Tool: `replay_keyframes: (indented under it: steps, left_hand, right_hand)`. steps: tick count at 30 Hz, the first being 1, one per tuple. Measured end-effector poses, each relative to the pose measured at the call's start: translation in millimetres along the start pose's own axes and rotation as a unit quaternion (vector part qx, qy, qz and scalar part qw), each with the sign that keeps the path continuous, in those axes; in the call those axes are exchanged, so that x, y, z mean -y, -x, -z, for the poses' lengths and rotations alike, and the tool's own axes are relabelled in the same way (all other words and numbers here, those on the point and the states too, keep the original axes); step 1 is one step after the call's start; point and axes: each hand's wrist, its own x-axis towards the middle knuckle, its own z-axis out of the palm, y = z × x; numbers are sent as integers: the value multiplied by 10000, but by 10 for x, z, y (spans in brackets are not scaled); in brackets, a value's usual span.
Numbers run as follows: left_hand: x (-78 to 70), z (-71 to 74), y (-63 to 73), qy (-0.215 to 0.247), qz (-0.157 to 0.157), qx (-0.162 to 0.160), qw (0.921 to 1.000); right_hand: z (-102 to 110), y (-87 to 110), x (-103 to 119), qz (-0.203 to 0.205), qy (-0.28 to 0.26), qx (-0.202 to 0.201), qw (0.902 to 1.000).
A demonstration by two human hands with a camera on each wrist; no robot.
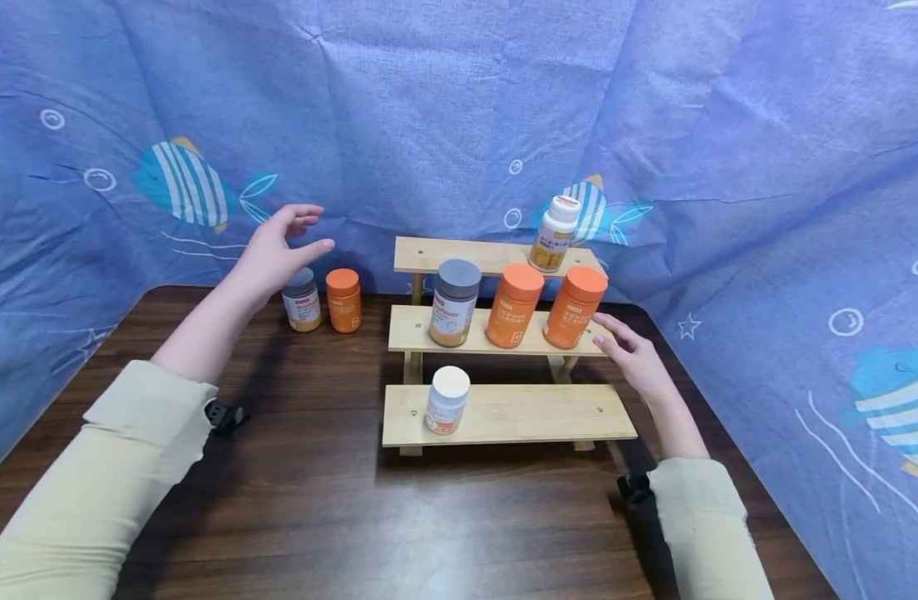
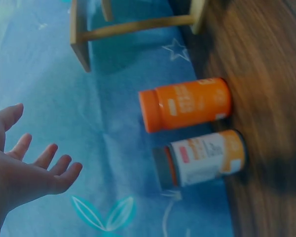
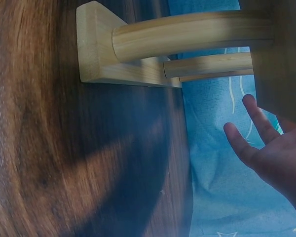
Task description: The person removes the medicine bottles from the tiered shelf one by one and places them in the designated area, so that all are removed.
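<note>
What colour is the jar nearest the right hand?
Orange, lid and all; the jar shows best in the head view.

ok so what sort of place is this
Probably a small staged tabletop setup rather than a real shop: a blue fish-print cloth hangs behind the dark wooden table, where a three-tier rack holds labelled bottles.

Here we have a dark wood-grain table (image 1: 316, 517) backed by a wrinkled blue cloth (image 1: 429, 125), and across that cloth we spot a striped fish (image 1: 192, 185) at left, ring-shaped bubbles (image 1: 99, 179), an outlined star (image 1: 687, 328) and, cut off at the right edge, another fish (image 1: 905, 408).
</note>
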Motion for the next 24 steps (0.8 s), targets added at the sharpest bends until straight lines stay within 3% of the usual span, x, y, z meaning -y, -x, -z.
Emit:
replay_keyframes:
  steps: [24]
  left_hand:
    - [-695,-238,-138,222,-376,96,9990]
  right_hand:
    - [0,6,19,-48,39,24,10000]
